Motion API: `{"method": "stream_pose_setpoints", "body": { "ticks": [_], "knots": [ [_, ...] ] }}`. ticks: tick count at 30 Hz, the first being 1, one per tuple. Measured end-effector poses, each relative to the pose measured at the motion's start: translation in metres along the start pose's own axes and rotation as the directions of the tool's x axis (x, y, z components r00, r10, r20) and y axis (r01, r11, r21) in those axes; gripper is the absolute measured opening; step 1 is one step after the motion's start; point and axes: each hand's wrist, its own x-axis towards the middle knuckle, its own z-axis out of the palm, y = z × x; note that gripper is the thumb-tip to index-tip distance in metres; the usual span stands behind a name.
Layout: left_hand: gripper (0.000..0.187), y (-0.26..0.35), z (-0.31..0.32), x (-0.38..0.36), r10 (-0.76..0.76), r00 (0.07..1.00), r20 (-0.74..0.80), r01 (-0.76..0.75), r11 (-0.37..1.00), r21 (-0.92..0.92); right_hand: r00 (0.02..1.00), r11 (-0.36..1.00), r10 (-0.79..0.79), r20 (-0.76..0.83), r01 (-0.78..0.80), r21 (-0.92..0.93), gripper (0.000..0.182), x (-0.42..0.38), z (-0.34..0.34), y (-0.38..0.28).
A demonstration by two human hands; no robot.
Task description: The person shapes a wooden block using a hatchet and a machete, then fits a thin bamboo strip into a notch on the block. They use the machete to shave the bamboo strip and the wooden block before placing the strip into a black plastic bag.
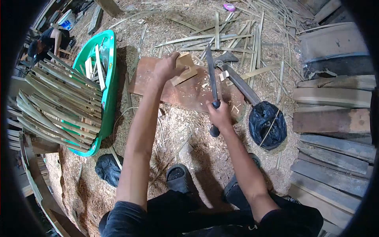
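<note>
My left hand [166, 70] is at the left edge of a light, notched wooden piece [191, 74], thumb and fingers gripping it. The piece rests on a reddish-brown board [177, 94] scattered with small chips. In my right hand [221, 115] is a machete [212, 77], held by its dark handle with the long blade pointing up and away from me. The blade stands to the right of the wooden piece, apart from it. A hatchet [241, 83] with a dark head lies just right of the blade, across the board's edge.
A green tub [108, 91] with curved wooden strips stands at left. Black plastic bags [267, 125] lie on the shavings-covered floor. Thin strips [205, 39] and a pink tape measure [229, 7] lie ahead. Planks [331, 96] line the right. Another person [51, 37] crouches far left.
</note>
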Motion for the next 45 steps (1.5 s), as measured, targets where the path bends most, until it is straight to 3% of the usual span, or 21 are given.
{"method": "stream_pose_setpoints", "body": {
  "ticks": [3,5,7,10,11,14,16,21,24,27,39,45],
  "knots": [
    [0.07,-0.004,0.005,-0.004,-0.061,0.998,0.026,0.061,0.998,-0.01,0.998,0.996,0.063,-0.003,-0.062,0.067,0.035,-0.007,0.003,0.004],
    [0.064,-0.012,0.007,0.001,-0.166,0.975,0.146,0.203,0.934,-0.292,0.995,0.989,0.095,0.039,-0.099,0.111,0.035,-0.006,0.004,0.006],
    [0.053,-0.014,0.005,0.002,-0.167,0.953,0.252,0.287,0.762,-0.58,0.996,0.989,0.076,0.04,-0.08,0.122,0.037,-0.008,0.002,-0.001],
    [0.047,-0.013,-0.006,-0.006,-0.259,0.924,0.281,0.382,0.634,-0.672,0.996,0.994,-0.075,-0.05,0.078,0.071,0.033,-0.007,0.005,0.007],
    [0.042,-0.02,0.001,-0.012,-0.282,0.937,0.208,0.34,0.588,-0.734,0.998,0.992,-0.024,-0.062,0.032,0.124,0.032,-0.006,0.005,0.01],
    [0.038,0.009,-0.002,-0.043,-0.535,0.821,0.201,0.42,0.325,-0.848,0.993,0.963,0.105,-0.056,-0.087,0.256,0.032,-0.004,0.005,0.001],
    [0.036,0.002,0.026,-0.053,-0.482,0.85,0.211,0.338,0.192,-0.921,0.986,0.943,0.164,-0.018,-0.152,0.295,0.032,-0.004,-0.003,-0.011],
    [0.034,0.012,0.048,-0.068,-0.348,0.926,0.146,0.123,-0.087,-0.989,0.991,0.952,0.123,-0.042,-0.106,0.287,0.035,-0.001,-0.007,-0.019],
    [0.037,0.013,0.043,-0.067,-0.257,0.964,0.063,0.068,0.011,-0.998,0.994,0.959,0.079,-0.076,-0.055,0.278,0.037,0.0,-0.003,-0.016],
    [0.04,0.011,0.037,-0.065,-0.203,0.975,0.084,0.096,0.049,-0.994,0.994,0.956,0.085,-0.064,-0.064,0.288,0.037,-0.001,-0.002,-0.017],
    [0.051,0.022,0.03,-0.064,-0.152,0.988,0.039,0.035,-0.033,-0.999,0.993,0.938,0.121,-0.007,-0.112,0.328,0.037,-0.01,-0.008,-0.031],
    [0.047,0.025,0.036,-0.065,-0.205,0.975,-0.089,-0.056,0.158,-0.986,0.993,0.97,0.091,-0.081,-0.069,0.233,0.04,-0.004,0.002,-0.012]
  ]
}}
